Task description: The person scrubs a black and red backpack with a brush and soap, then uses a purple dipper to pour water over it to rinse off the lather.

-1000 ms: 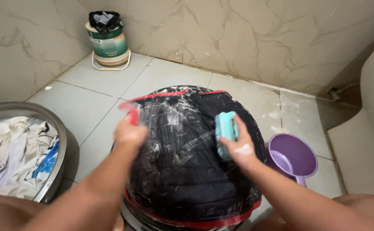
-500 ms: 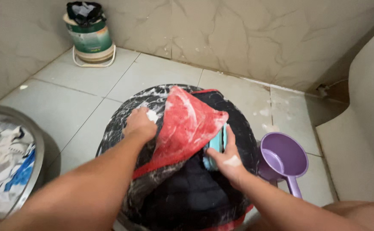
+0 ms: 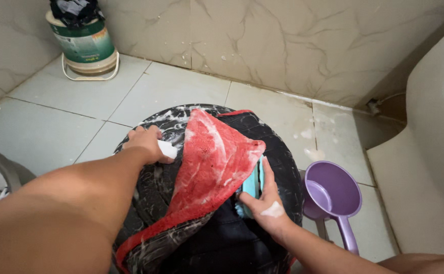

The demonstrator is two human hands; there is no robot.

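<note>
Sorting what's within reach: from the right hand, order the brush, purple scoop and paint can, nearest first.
1. Teal brush, held in the right hand.
2. Purple scoop, on the floor just right of it.
3. Paint can, far corner, upper left.

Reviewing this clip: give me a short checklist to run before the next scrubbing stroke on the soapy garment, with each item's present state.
1. Right hand grips the teal scrub brush: ok, fingers wrapped around it.
2. Left hand steadies the black garment at its far left edge: ok.
3. Red lining flap turned over and lying open: ok.
4. Brush clear of the flap: not ok, the flap's edge partly covers it.
5. Suds on the fabric: ok, white foam shows near the left hand.
6. Water in the purple scoop: cannot tell.
</note>
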